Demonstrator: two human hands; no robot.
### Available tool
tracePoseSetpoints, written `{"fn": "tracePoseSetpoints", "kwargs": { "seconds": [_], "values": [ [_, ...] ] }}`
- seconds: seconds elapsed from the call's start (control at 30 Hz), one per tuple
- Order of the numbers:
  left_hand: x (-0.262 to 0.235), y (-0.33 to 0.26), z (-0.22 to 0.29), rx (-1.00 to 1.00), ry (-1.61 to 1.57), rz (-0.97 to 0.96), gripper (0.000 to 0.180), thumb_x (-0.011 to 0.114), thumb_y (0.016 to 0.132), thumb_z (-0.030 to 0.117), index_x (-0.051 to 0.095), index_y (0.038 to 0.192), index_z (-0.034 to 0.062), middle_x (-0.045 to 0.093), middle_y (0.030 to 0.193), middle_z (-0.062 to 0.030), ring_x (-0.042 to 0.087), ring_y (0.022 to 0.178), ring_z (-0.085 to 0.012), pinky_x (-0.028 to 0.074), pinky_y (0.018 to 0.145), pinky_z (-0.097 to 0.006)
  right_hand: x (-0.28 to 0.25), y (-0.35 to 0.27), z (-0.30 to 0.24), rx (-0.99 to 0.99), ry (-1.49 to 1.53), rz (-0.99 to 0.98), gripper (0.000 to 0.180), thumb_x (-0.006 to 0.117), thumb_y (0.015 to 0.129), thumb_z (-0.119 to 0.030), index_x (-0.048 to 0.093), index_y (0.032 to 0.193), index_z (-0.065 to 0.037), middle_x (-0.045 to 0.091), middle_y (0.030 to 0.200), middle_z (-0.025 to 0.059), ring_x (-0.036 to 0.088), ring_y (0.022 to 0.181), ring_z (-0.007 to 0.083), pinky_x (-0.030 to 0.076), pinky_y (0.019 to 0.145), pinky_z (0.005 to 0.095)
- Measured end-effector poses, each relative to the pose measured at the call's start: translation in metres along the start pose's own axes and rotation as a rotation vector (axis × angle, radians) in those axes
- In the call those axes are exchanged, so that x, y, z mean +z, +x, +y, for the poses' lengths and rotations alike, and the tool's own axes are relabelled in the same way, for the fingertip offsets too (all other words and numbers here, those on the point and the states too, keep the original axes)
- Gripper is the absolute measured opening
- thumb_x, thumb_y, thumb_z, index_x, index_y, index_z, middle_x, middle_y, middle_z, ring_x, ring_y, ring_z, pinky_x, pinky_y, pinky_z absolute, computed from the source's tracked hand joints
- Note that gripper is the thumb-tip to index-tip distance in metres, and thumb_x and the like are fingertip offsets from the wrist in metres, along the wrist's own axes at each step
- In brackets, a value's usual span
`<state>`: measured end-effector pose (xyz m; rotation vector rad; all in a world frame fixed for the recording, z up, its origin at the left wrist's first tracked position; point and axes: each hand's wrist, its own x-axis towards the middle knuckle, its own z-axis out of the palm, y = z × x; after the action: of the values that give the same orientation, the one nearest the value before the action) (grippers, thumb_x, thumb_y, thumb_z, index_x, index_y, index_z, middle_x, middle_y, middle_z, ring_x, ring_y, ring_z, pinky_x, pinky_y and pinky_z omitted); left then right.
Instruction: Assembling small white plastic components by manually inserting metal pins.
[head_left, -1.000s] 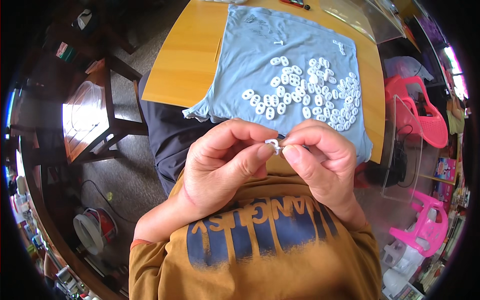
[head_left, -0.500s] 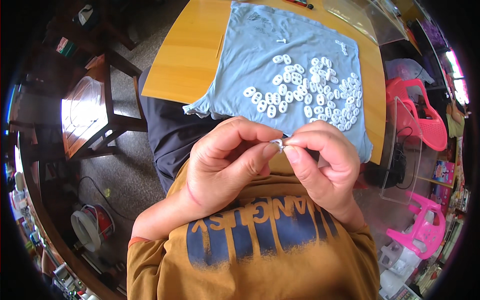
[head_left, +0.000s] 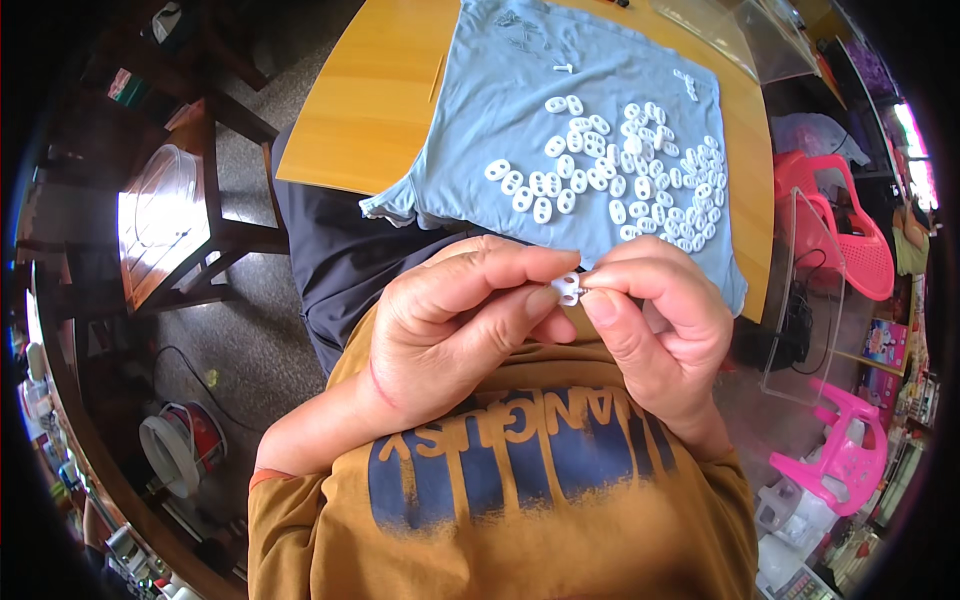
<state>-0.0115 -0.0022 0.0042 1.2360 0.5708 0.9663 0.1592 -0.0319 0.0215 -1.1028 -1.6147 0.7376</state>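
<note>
White plastic piece (head_left: 569, 288), small with two holes, sits pinched between both hands close to the chest, above the lap. Since a second ago the left hand (head_left: 455, 330) and right hand (head_left: 655, 325) have barely shifted; the pinch looks slightly tighter, so the fitting work seems mid-way. Both grips are clenched on it. Fingers hide most of the piece. Matching white pieces (head_left: 625, 175) lie on a blue cloth (head_left: 500, 110) over the desk (head_left: 370, 90).

The small white oval piece (head_left: 568, 288) looked like smooth, slightly glossy plastic, as did the heap of white oval pieces (head_left: 640, 175). Beneath that heap lay a matt, soft light-blue cloth (head_left: 500, 100), spread on a smooth, satin-finished yellow wooden table (head_left: 370, 100).
</note>
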Motion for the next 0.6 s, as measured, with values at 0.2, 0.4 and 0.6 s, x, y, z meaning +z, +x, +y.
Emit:
{"fn": "tracePoseSetpoints", "kwargs": {
  "seconds": [0.2, 0.4, 0.6],
  "values": [
    [-0.002, -0.001, 0.0, -0.029, -0.017, -0.015, 0.021, 0.05, 0.083, -0.008, 0.056, 0.102, -0.0049, 0.055, 0.088, -0.0109, 0.06, 0.068, -0.0152, 0.049, 0.063, -0.022, -0.002, 0.0, 0.0, 0.003, -0.061, -0.001, 0.008, 0.063, 0.074, 0.002, 0.058, 0.081, 0.0, 0.058, 0.07, 0.0076, 0.055, 0.058, 0.0161, 0.042, 0.051, 0.025],
    [-0.004, -0.004, -0.01, -0.063, -0.04, 0.051, 0.021, 0.048, 0.083, -0.009, 0.057, 0.101, -0.0048, 0.053, 0.084, -0.0074, 0.056, 0.063, -0.0103, 0.046, 0.057, -0.018, 0.005, -0.001, 0.013, -0.121, -0.122, 0.013, 0.012, 0.063, 0.07, 0.002, 0.057, 0.078, -0.003, 0.056, 0.067, 0.0081, 0.054, 0.058, 0.0244, 0.043, 0.051, 0.0325],
    [-0.011, -0.021, -0.022, -0.168, -0.123, 0.167, 0.015, 0.053, 0.082, -0.005, 0.056, 0.096, -0.0025, 0.055, 0.086, -0.0079, 0.055, 0.061, -0.0109, 0.045, 0.056, -0.02, 0.013, -0.008, 0.025, -0.133, -0.032, -0.021, 0.008, 0.063, 0.073, 0.0, 0.057, 0.078, -0.002, 0.056, 0.069, 0.0086, 0.055, 0.059, 0.0238, 0.043, 0.05, 0.0316]
  ]
}}
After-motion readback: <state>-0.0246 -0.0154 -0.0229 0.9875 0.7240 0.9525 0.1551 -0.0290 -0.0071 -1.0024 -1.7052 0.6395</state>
